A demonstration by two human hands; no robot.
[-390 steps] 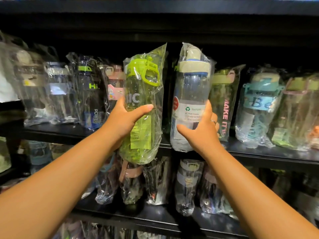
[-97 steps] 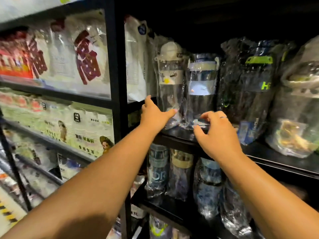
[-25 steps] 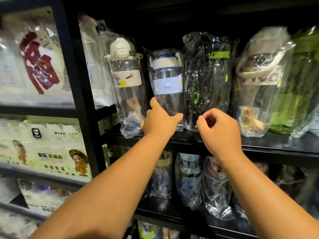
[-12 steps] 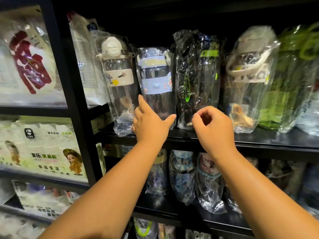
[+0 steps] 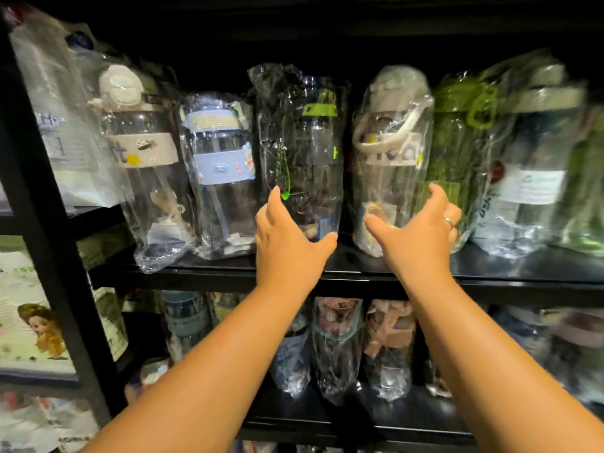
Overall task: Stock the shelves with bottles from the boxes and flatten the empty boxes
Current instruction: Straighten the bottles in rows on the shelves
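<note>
Plastic-wrapped dark bottle [image 5: 300, 142] and cream bottle [image 5: 392, 152] await straightening, I judge; left hand [image 5: 289, 246] and right hand [image 5: 421, 237], spread and empty, must grip gently.

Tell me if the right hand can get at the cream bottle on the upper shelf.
Probably yes: the right hand is open just before the cream bottle, which stands at the front of the shelf, nothing between them.

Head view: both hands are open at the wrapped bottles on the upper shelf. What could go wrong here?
The bottles stand tightly packed: nudging the dark bottle with the left hand could tip its neighbours. The wrap of the cream-lidded bottle overhangs the shelf edge, so it might slide off.
</note>
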